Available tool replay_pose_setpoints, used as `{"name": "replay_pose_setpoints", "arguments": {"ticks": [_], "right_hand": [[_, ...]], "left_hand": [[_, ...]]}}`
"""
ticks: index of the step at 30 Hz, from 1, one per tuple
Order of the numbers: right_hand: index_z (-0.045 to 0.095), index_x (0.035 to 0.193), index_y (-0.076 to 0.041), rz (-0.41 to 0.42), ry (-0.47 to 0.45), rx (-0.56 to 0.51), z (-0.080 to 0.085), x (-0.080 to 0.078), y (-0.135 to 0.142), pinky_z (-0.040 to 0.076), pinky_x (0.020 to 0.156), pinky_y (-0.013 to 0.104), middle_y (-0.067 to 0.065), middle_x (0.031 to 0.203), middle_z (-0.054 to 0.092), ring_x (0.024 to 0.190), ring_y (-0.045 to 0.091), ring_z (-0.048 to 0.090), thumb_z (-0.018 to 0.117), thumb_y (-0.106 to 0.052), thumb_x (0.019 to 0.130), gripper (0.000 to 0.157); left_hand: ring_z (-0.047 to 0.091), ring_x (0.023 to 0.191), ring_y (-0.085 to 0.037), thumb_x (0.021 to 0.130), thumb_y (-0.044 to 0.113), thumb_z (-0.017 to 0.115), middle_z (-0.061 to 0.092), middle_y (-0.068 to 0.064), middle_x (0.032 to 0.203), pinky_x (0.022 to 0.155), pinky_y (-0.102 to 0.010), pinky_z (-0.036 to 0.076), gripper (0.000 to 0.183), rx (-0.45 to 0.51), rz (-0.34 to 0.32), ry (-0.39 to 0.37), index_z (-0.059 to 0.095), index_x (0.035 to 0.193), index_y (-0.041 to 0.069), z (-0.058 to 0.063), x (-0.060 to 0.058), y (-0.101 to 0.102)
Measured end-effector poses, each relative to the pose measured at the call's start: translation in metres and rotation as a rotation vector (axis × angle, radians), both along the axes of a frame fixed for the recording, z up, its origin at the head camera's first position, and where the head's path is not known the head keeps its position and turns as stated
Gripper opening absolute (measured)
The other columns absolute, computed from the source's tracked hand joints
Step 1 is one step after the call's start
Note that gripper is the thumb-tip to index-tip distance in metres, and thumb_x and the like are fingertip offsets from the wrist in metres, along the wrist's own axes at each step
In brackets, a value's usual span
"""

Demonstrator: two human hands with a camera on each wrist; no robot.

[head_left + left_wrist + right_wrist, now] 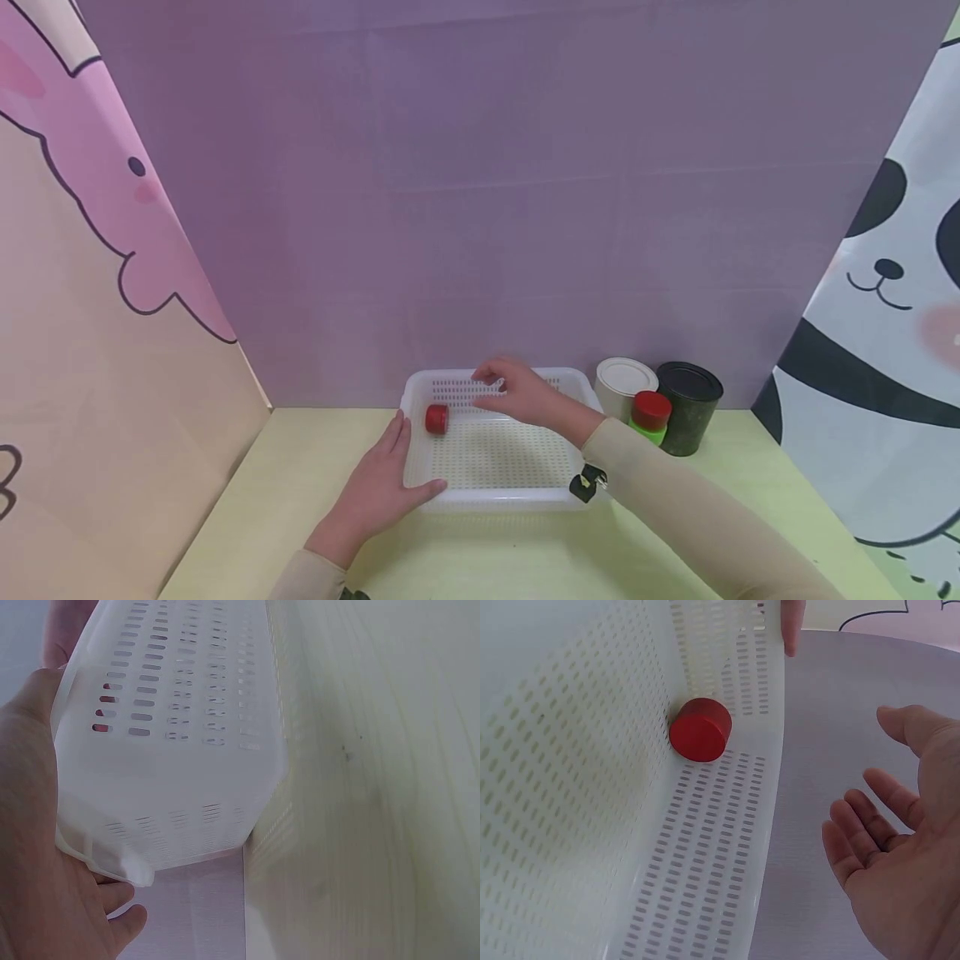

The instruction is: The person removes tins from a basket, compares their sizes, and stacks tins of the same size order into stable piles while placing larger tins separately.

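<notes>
A white plastic basket (498,497) with slotted walls stands on the table. My left hand (378,487) holds its near left corner, thumb over the front rim and fingers along the left side. In the left wrist view, its fingertips (127,922) curl past the basket's rim. Inside, toward the left, lies a small red cylinder (437,419) on its side. My right hand (521,393) hovers over the back part of the basket, fingers loosely bent and holding nothing. The right wrist view shows that hand apart from the red cylinder (700,731).
Right of the basket stand a white-lidded can (626,379), a dark can (688,408) with a black lid, and a green container with a red lid (651,408). A purple backdrop (487,208) rises behind the pale table (495,558), with printed panels at both sides.
</notes>
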State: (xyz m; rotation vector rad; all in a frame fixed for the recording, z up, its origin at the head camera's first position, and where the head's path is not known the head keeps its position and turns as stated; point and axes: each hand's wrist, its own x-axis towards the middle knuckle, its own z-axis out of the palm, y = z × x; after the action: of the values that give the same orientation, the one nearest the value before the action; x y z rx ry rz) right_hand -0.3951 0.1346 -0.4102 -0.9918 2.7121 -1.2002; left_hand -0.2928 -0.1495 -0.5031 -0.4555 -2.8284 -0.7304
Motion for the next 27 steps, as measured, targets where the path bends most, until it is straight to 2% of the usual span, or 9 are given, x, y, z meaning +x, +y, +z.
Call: {"name": "replay_pose_setpoints", "arguments": {"ticks": [3, 7, 12, 16, 21, 27], "right_hand": [[0.071, 0.133, -0.002, 0.029, 0.010, 0.004, -0.001, -0.006, -0.006, 0.054, 0.113, 0.060, 0.020, 0.135, 0.067, 0.129, 0.043, 0.062, 0.081, -0.020, 0.103, 0.037], [0.070, 0.135, -0.001, 0.040, 0.001, 0.022, -0.001, -0.015, -0.015, 0.056, 0.111, 0.055, 0.021, 0.138, 0.068, 0.131, 0.041, 0.063, 0.080, -0.023, 0.103, 0.040], [0.067, 0.141, 0.002, 0.051, -0.011, 0.043, -0.005, -0.026, -0.028, 0.056, 0.112, 0.051, 0.021, 0.139, 0.067, 0.131, 0.039, 0.062, 0.080, -0.024, 0.103, 0.048], [0.067, 0.140, 0.004, 0.056, -0.005, 0.054, -0.015, -0.037, -0.038, 0.054, 0.113, 0.052, 0.022, 0.136, 0.068, 0.128, 0.038, 0.063, 0.081, -0.020, 0.100, 0.049], [0.066, 0.141, 0.004, 0.048, -0.044, 0.042, -0.030, -0.049, -0.046, 0.053, 0.114, 0.052, 0.021, 0.135, 0.068, 0.128, 0.039, 0.063, 0.085, -0.017, 0.098, 0.052], [0.065, 0.145, 0.001, 0.051, -0.062, 0.047, -0.043, -0.054, -0.050, 0.052, 0.115, 0.052, 0.020, 0.138, 0.067, 0.130, 0.037, 0.063, 0.087, -0.019, 0.096, 0.058]], "left_hand": [[0.029, 0.165, -0.041, 0.093, 0.074, 0.075, 0.016, -0.019, 0.183, 0.130, -0.057, 0.034, 0.122, 0.011, 0.002, -0.011, 0.026, 0.172, -0.005, -0.001, 0.000, 0.000], [0.028, 0.166, -0.041, 0.094, 0.068, 0.079, 0.016, -0.019, 0.183, 0.131, -0.057, 0.033, 0.119, 0.025, 0.000, -0.004, 0.027, 0.172, -0.005, -0.001, 0.001, -0.001], [0.027, 0.166, -0.039, 0.094, 0.071, 0.076, 0.016, -0.019, 0.183, 0.131, -0.055, 0.033, 0.120, 0.008, -0.005, 0.002, 0.026, 0.172, -0.005, -0.001, 0.000, -0.002], [0.026, 0.166, -0.039, 0.094, 0.076, 0.073, 0.015, -0.018, 0.184, 0.131, -0.054, 0.033, 0.122, 0.001, -0.009, 0.003, 0.026, 0.172, -0.004, -0.002, -0.001, -0.003], [0.027, 0.166, -0.039, 0.094, 0.079, 0.071, 0.015, -0.019, 0.183, 0.131, -0.054, 0.034, 0.123, -0.006, -0.023, 0.017, 0.026, 0.172, -0.005, -0.003, -0.002, -0.004], [0.029, 0.165, -0.040, 0.095, 0.073, 0.075, 0.016, -0.019, 0.183, 0.130, -0.055, 0.035, 0.120, -0.010, -0.025, 0.025, 0.027, 0.172, -0.005, -0.003, -0.002, -0.005]]}}
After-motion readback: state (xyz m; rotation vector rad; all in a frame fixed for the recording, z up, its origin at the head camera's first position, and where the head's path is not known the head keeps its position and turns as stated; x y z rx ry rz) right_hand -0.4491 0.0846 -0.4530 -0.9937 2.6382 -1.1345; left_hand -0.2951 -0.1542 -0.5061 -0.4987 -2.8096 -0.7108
